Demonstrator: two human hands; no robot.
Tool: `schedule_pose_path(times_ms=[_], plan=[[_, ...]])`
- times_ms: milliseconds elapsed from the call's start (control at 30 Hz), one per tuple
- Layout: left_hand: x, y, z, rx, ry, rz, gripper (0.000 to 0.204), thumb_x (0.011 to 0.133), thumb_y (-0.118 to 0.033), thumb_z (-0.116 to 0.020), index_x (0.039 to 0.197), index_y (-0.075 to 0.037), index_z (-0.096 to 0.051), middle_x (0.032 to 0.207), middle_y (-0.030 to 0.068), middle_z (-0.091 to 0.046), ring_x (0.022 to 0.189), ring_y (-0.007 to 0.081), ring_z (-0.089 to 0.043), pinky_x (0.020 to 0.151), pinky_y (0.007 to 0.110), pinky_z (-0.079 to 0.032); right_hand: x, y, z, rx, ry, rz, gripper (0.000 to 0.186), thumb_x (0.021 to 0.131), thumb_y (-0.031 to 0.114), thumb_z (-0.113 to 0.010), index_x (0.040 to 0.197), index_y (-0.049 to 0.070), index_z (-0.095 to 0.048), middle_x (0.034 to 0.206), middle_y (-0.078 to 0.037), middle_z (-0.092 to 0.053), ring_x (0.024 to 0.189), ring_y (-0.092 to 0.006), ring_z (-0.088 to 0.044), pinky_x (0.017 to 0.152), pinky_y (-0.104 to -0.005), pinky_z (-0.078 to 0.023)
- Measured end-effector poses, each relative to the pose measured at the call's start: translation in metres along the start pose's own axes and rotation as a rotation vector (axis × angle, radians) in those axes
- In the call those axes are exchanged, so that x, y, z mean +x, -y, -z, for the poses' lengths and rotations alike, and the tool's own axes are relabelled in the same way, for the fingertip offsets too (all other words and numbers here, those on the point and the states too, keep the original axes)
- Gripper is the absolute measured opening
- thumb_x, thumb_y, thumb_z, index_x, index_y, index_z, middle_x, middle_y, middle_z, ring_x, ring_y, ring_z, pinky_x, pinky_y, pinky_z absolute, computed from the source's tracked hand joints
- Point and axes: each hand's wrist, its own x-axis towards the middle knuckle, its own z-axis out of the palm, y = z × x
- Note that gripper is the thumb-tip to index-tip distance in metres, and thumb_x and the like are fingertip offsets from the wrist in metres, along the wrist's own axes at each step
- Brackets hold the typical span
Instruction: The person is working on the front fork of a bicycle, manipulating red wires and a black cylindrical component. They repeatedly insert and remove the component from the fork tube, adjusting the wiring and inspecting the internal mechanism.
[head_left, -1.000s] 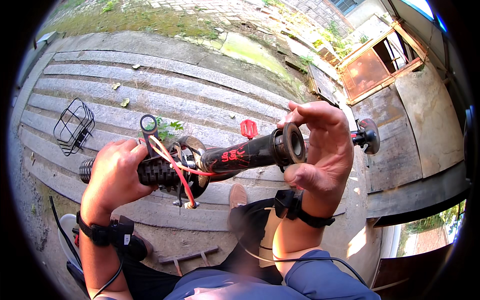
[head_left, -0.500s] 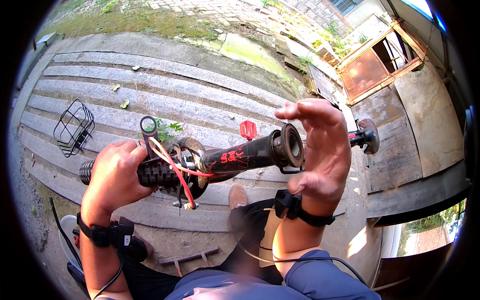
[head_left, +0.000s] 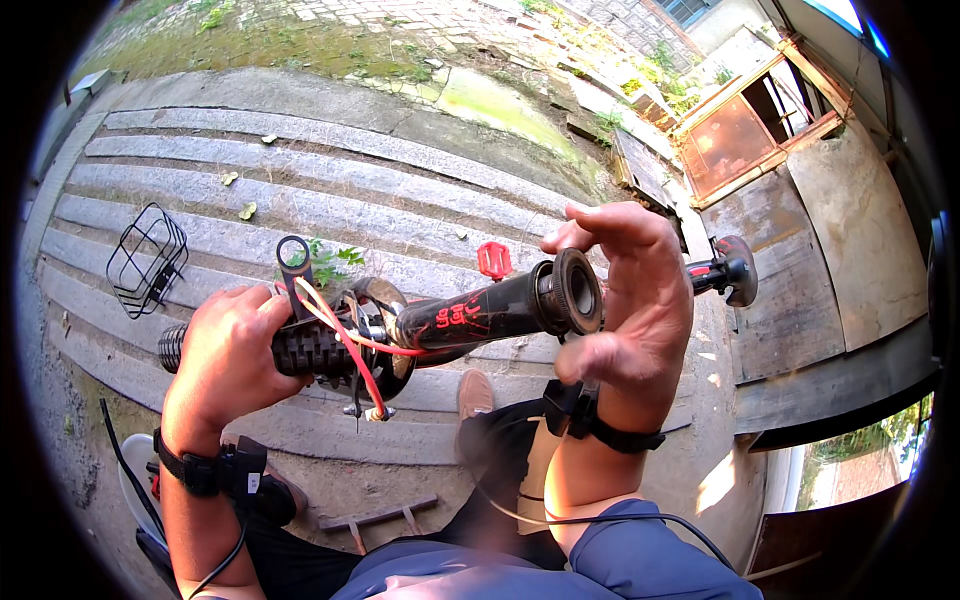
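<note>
My left hand grips a black knobby bicycle tyre at the left of a bike held sideways. Red and pale cables and a black bracket with a round ring sit beside it. A black tube with red lettering runs rightward to a round open bearing cup at its end. My right hand curves around that end, fingers apart, thumb close below the cup; whether it touches is unclear. A red pedal shows beyond the tube, and a saddle behind my right hand.
A black wire basket lies on grooved stone paving at left. Weathered boards and a rusty cabinet stand at right. A pale bucket and a metal piece are low near my feet.
My right hand's fingers opened away from the cup, then moved slightly left toward it again, with the thumb lower left. The tube end shifted slightly left. My left hand keeps its grip.
</note>
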Motion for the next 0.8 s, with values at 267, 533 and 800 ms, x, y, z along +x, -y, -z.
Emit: schedule_pose_path(times_ms=[267,533,800], plan=[[-0.001,0.002,-0.002,-0.002,-0.005,-0.006,0.046,0.053,-0.026,-0.090,0.090,-0.008,-0.070,0.082,0.0122,-0.062,0.083,0.0374,-0.064,0.076,0.049,-0.052,-0.002,0.008,-0.015,0.187,-0.086,-0.015,0.074,0.057,0.021,-0.094,0.120,-0.001,-0.064,0.114,-0.014,-0.070,0.110,-0.0243,-0.066,0.102,-0.0375,-0.047],[-0.001,0.001,0.000,-0.002,0.012,0.006,0.047,0.052,-0.025,-0.090,0.091,-0.009,-0.070,0.083,0.0116,-0.063,0.084,0.0368,-0.064,0.077,0.048,-0.052,-0.001,-0.001,-0.002,-0.014,-0.036,0.053,0.073,0.058,0.022,-0.094,0.121,-0.001,-0.064,0.113,-0.015,-0.069,0.109,-0.0250,-0.066,0.097,-0.0354,-0.050],[-0.002,0.001,0.000,0.003,0.012,0.005,0.047,0.052,-0.025,-0.090,0.091,-0.009,-0.071,0.083,0.0116,-0.063,0.084,0.0368,-0.064,0.077,0.048,-0.052,0.003,0.004,-0.013,0.225,-0.054,0.055,0.065,0.061,0.011,-0.088,0.120,-0.002,-0.063,0.117,-0.018,-0.067,0.113,-0.0269,-0.066,0.102,-0.0389,-0.050]])
